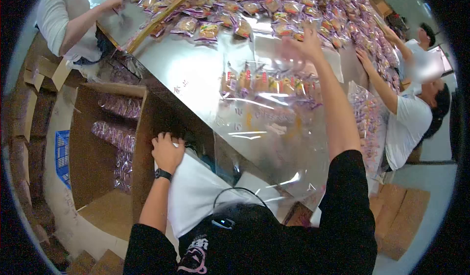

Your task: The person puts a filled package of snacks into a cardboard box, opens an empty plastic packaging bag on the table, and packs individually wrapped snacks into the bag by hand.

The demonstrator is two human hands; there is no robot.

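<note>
Since your right hand [304, 42] is up at the edge of the loose packets [271, 3] in the head view, fingers spread and a bit blurred so I can't tell if they're touching any, I'd cup a few from the sides instead of pinching them. Your clear bag [264, 123] lies on the metal table [169, 79] nearer you with a row of packets [262, 83] inside, so maybe don't squash that row; your left hand [168, 152] is by the cardboard box [105, 211], and I can't tell if it's gripping anything.

Blue crate [62, 153] at left, brown cartons [395, 216] at lower right, white-shirted co-worker [54, 19] at upper left
</note>
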